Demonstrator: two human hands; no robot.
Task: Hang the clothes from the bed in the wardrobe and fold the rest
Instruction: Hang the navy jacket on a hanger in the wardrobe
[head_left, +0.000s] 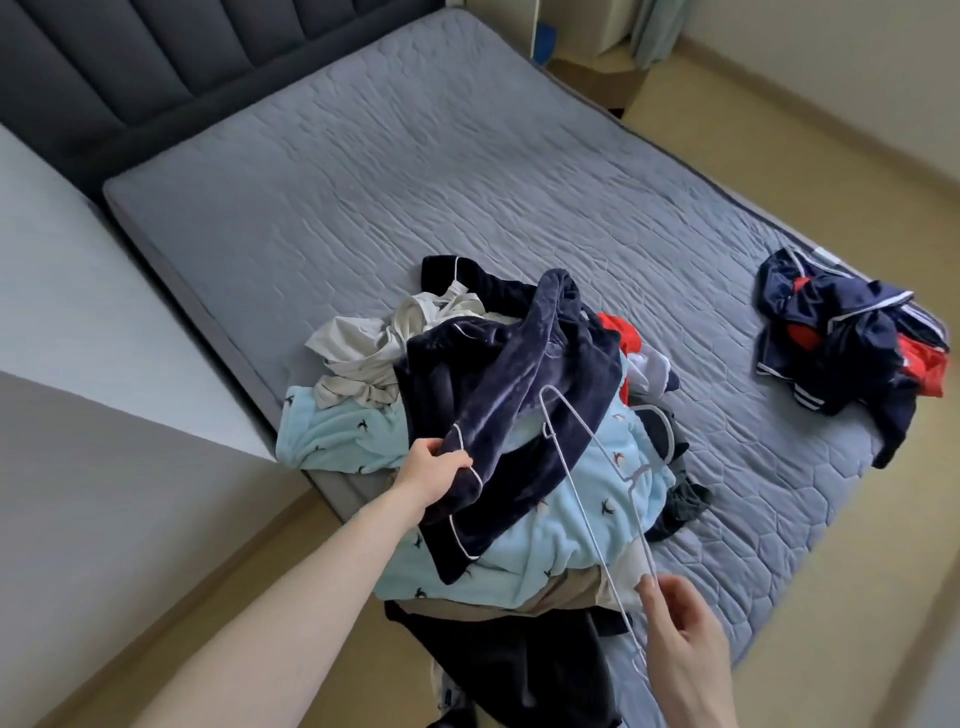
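Bedroom with a grey quilted bed (467, 171) holding a heap of clothes at its near edge.

Left hand (434, 470) grips the white-piped edge of a navy plush pyjama top (498, 384), lifting it off a pale blue bird-print fleece (545, 525). Right hand (675, 629) pinches a thin white wire hanger (597, 462), likely ready to thread in. A second navy-and-red pile (852, 338) lies far right.

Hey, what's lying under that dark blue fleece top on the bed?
Under the dark blue fleece top, gripped by the left hand, lies a light blue garment with small birds. Beige cloth peeks out below that. What is deeper in the pile is covered.
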